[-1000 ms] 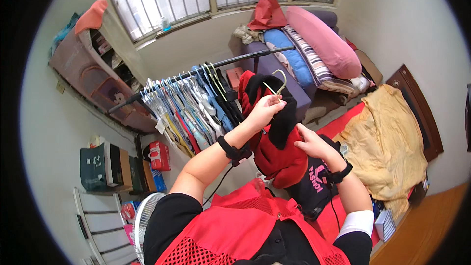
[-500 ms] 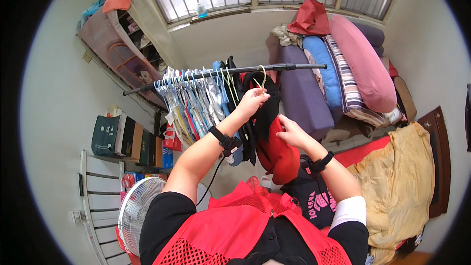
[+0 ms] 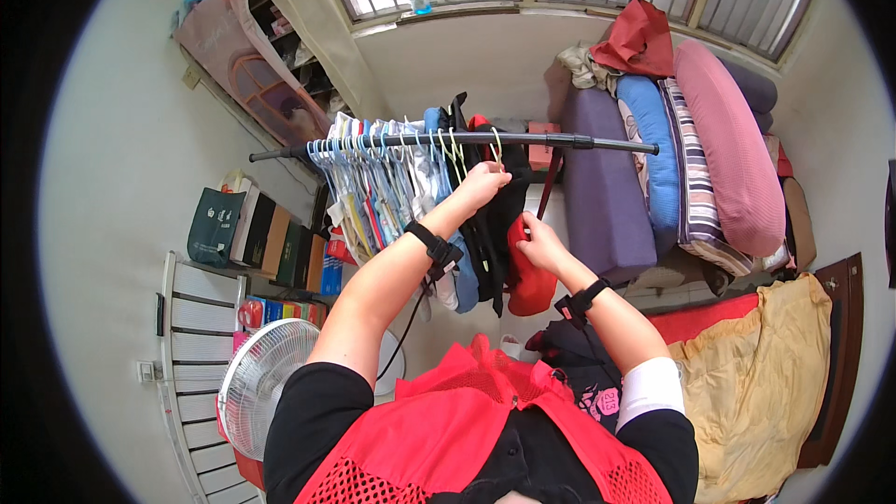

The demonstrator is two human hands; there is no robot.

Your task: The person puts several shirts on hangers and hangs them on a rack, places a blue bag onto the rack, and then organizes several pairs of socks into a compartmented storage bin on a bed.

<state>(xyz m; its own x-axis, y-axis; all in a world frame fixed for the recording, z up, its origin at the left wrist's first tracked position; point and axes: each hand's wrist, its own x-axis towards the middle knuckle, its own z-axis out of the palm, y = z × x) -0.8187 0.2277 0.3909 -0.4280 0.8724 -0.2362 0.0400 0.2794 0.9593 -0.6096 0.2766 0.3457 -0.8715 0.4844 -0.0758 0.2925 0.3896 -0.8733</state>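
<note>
With our left fingers (image 3: pixel 500 171) pinching the hanger (image 3: pixel 498 151) and our right fingers (image 3: pixel 532 221) pinching the red coat (image 3: pixel 532 289) below the bar (image 3: pixel 546 140), we should lift gently so nothing snags.

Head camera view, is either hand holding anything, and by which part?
The left hand holds a hanger just below its hook; the right hand pinches the red-and-black garment by its red part.

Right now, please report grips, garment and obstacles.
Left grip on pale yellow-green hanger, at long black rod. Right grip on red-and-black garment. Dark clothes hang close left.
</note>
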